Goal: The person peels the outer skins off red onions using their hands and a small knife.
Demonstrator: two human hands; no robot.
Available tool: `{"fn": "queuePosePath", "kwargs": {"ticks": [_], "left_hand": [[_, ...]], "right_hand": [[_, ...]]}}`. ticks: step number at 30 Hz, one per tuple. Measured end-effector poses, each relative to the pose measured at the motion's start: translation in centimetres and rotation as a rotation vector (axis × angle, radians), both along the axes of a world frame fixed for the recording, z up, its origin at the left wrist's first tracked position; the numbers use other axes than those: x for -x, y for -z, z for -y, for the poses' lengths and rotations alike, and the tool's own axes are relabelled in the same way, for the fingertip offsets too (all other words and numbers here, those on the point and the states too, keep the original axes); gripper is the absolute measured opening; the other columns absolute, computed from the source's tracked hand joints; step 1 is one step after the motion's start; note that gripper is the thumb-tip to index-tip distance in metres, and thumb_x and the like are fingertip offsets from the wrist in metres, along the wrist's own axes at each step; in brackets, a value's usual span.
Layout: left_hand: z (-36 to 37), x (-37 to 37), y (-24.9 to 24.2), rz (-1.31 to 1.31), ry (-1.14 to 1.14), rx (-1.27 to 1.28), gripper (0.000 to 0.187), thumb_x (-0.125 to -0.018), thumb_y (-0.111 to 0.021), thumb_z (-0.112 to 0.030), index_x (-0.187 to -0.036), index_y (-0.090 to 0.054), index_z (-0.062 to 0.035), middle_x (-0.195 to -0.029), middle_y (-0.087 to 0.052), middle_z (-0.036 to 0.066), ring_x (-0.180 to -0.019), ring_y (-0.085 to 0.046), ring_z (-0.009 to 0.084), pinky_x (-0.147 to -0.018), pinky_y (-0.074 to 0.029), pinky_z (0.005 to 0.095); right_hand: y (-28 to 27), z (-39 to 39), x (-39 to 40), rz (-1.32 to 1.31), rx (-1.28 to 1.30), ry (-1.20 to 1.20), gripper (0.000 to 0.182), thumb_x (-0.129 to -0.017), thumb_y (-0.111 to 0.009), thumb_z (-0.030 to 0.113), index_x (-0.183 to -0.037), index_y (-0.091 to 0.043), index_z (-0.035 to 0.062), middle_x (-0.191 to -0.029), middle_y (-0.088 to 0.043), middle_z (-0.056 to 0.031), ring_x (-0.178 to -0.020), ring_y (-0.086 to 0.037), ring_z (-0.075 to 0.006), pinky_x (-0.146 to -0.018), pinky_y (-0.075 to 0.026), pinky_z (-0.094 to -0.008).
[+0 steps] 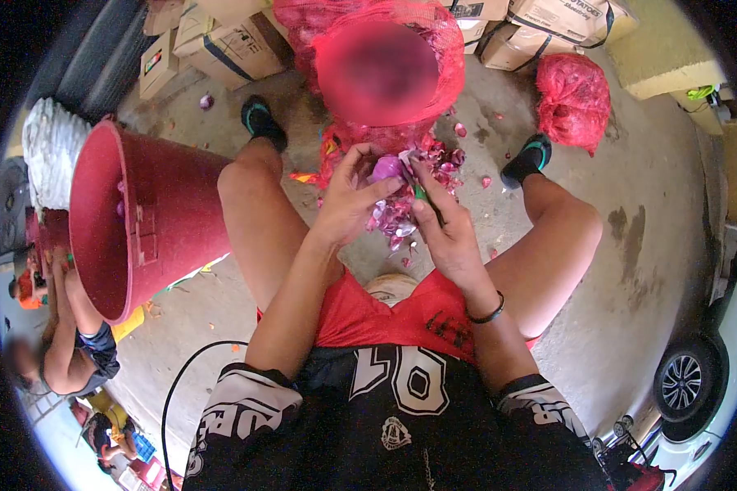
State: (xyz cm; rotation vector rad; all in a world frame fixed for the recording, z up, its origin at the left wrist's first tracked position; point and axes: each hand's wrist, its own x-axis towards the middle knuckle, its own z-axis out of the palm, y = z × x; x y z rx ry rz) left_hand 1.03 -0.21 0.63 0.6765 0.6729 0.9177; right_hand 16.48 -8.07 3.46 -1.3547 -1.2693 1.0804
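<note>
A purple-red onion (387, 169) sits in my left hand (350, 196), its fingers wrapped round it. My right hand (448, 227) grips a small knife with a green handle (420, 193); the blade is close against the onion and mostly hidden by my fingers. Below both hands, onion peelings (397, 219) lie in a heap on the floor between my legs. Just beyond them stands a large red mesh sack (446, 57), part of it blurred.
To my left, a big red tub (172, 213) lies tipped with its mouth facing left. A tied red mesh bag (573, 102) rests at the right. Cardboard boxes (241, 53) are stacked at the back. Other people (65, 344) sit at the far left; a car (712, 368) is at the right.
</note>
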Motion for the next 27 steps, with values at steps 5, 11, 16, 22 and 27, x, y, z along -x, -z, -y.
{"fn": "queuePosePath", "kwargs": {"ticks": [5,11,16,22,27], "left_hand": [[-0.4,0.6,1.0,0.059,0.085,0.018,0.05,-0.082,-0.069,-0.003,-0.126,-0.046,-0.0059,-0.119,-0.057,0.009,-0.108,-0.058,0.0224,-0.096,-0.048,0.0394],[-0.4,1.0,0.3,0.21,0.161,0.063,0.052,-0.084,-0.067,-0.01,-0.131,-0.043,-0.0047,-0.126,-0.057,0.014,-0.114,-0.058,0.0282,-0.099,-0.046,0.0479],[-0.4,0.8,0.0,0.204,0.185,0.076,0.053,-0.088,-0.064,-0.009,-0.134,-0.04,-0.0032,-0.125,-0.057,0.015,-0.115,-0.058,0.0287,-0.1,-0.046,0.0487],[-0.5,0.6,0.7,0.154,0.149,0.073,0.046,-0.091,-0.06,-0.007,-0.133,-0.04,-0.0035,-0.124,-0.058,0.014,-0.111,-0.06,0.0277,-0.095,-0.05,0.0507],[-0.8,0.8,0.8,0.192,0.032,0.162,0.043,-0.088,-0.061,-0.001,-0.128,-0.044,-0.0052,-0.12,-0.059,0.014,-0.101,-0.064,0.0257,-0.087,-0.054,0.0458]], "right_hand": [[-0.3,0.0,-0.2,-0.139,0.124,0.066,0.039,-0.098,-0.053,0.014,-0.133,-0.05,-0.0021,-0.127,-0.06,-0.014,-0.119,-0.053,-0.0171,-0.102,-0.039,-0.0298],[-0.1,-0.3,-0.9,-0.273,0.127,0.16,0.04,-0.099,-0.051,0.017,-0.136,-0.049,-0.0005,-0.123,-0.061,-0.0097,-0.105,-0.054,-0.0118,-0.094,-0.041,-0.0252],[-0.6,0.2,-1.7,-0.281,0.132,0.034,0.039,-0.1,-0.05,0.017,-0.136,-0.049,0.0012,-0.099,-0.061,-0.0004,-0.079,-0.05,-0.005,-0.071,-0.043,-0.0194],[0.0,0.0,-2.0,-0.476,0.079,0.134,0.043,-0.101,-0.048,0.021,-0.141,-0.044,0.0057,-0.075,-0.048,0.0051,-0.059,-0.04,-0.0031,-0.053,-0.034,-0.0182],[-1.1,-0.5,-4.1,-0.628,0.013,0.29,0.053,-0.102,-0.046,0.026,-0.149,-0.029,0.0094,-0.078,-0.05,0.0006,-0.056,-0.041,-0.0048,-0.047,-0.032,-0.0187]]}}
